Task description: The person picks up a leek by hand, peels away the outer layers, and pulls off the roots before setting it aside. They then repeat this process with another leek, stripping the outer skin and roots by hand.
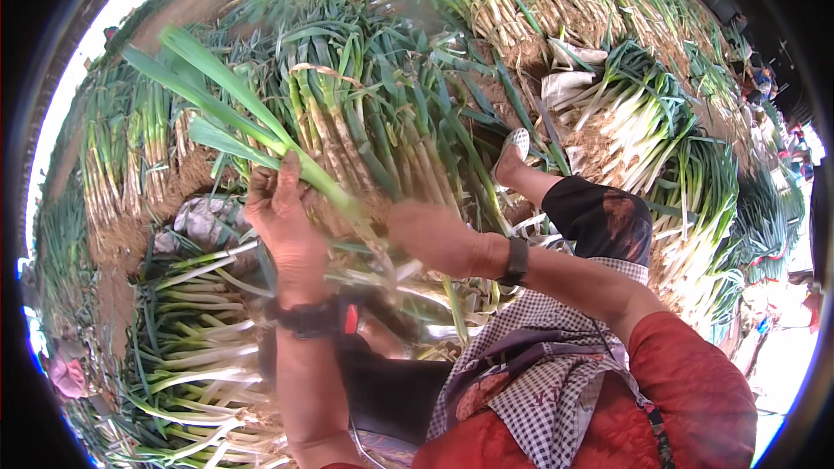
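My left hand [282,217] is closed round a green onion [323,181], gripping it where the leaves fan out. Its broad green leaves point up and left, and its pale stalk slants down to the right. Beside the lower stalk is my right hand [439,239], smeared by motion. Its fingers cannot be made out, nor whether it touches the stalk. Beyond both hands lie unpeeled green onions [347,135] with brownish stalks and soil on them. Cleaner white-stalked onions [204,373] are heaped at the lower left.
More white-stalked onions [682,234] are piled on the right, past my outstretched leg [599,217]. Soil-covered bundles [556,0] fill the far side. A whitish crumpled sack [208,221] lies left of my left hand, and another pale sack [569,82] sits beyond my foot.
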Action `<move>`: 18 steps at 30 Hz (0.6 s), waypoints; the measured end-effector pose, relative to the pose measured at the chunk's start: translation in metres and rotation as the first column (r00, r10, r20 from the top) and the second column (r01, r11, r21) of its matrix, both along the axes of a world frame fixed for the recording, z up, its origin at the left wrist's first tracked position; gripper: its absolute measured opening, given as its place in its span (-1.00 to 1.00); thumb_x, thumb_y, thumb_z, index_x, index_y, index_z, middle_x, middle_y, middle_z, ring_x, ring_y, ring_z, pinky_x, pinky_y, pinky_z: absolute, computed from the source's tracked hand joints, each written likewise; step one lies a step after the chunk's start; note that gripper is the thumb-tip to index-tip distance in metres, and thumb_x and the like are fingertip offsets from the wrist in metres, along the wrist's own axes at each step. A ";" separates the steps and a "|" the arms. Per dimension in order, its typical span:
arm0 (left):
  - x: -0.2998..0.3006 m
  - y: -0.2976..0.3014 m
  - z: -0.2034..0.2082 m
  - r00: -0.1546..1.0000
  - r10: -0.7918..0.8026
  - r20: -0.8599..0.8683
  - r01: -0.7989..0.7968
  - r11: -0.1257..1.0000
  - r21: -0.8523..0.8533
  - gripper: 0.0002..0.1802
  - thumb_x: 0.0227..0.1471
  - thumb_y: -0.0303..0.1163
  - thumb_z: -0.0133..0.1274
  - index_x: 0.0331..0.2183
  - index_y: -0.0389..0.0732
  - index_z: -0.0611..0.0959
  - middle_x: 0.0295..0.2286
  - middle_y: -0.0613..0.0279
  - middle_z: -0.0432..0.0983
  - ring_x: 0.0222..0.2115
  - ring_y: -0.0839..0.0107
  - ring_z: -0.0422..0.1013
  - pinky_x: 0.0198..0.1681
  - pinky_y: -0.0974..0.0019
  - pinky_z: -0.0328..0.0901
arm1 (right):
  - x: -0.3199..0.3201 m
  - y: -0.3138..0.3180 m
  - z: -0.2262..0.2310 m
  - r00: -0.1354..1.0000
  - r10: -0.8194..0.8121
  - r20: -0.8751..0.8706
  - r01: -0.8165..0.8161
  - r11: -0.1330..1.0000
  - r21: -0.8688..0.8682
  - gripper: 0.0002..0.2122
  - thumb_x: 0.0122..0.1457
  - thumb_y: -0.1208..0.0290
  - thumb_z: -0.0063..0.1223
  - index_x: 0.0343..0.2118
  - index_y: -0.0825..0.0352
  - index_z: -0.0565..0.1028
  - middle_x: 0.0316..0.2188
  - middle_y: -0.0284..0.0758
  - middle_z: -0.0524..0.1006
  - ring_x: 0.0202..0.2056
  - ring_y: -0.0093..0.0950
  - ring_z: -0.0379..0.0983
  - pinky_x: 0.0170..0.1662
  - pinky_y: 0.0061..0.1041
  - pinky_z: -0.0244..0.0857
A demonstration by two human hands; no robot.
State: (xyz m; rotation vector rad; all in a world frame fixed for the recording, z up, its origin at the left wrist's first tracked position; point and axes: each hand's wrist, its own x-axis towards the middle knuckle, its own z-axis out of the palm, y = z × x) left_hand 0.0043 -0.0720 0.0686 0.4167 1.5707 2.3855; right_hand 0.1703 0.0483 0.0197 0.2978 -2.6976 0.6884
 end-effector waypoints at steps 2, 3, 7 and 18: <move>0.000 -0.002 -0.002 0.999 0.038 -0.023 -0.038 0.999 -0.020 -0.72 0.03 -0.38 0.17 -0.23 -0.30 0.53 -0.37 0.02 0.59 -0.37 0.30 0.58 -0.38 0.41 0.49 | 0.001 -0.001 0.011 0.991 -0.135 -0.001 0.131 0.964 -0.231 -0.80 0.03 0.49 0.03 -0.24 0.29 0.43 -0.20 -0.23 0.41 -0.19 -0.30 0.40 -0.20 -0.35 0.37; -0.001 -0.002 -0.003 0.996 0.072 -0.052 -0.074 0.997 -0.037 -0.71 0.02 -0.37 0.17 -0.23 -0.30 0.53 -0.37 0.03 0.59 -0.37 0.30 0.58 -0.39 0.42 0.49 | -0.001 -0.001 0.018 0.963 -0.268 0.025 0.251 0.859 -0.446 -0.79 0.06 0.47 0.04 -0.21 0.29 0.41 -0.21 -0.22 0.42 -0.24 -0.27 0.43 -0.22 -0.33 0.37; 0.000 -0.004 -0.007 0.998 0.034 0.044 -0.031 0.997 -0.067 -0.73 0.02 -0.40 0.19 -0.21 -0.23 0.55 -0.35 0.26 0.52 -0.36 0.48 0.49 -0.37 0.43 0.44 | -0.027 -0.008 0.025 0.976 -0.202 0.079 0.216 0.902 -0.373 -0.72 0.09 0.39 0.05 -0.13 0.28 0.37 -0.16 -0.20 0.42 -0.31 -0.17 0.46 -0.24 -0.33 0.36; -0.004 -0.005 0.004 0.996 0.049 -0.074 -0.052 0.998 -0.044 -0.75 -0.02 -0.42 0.22 -0.25 -0.25 0.59 -0.37 0.21 0.58 -0.38 0.41 0.54 -0.34 0.41 0.46 | 0.026 0.003 -0.059 0.900 0.086 0.428 -0.128 0.989 0.069 -0.87 0.09 0.49 -0.05 -0.29 0.38 0.39 -0.45 -0.20 0.39 -0.43 -0.26 0.45 -0.42 -0.31 0.30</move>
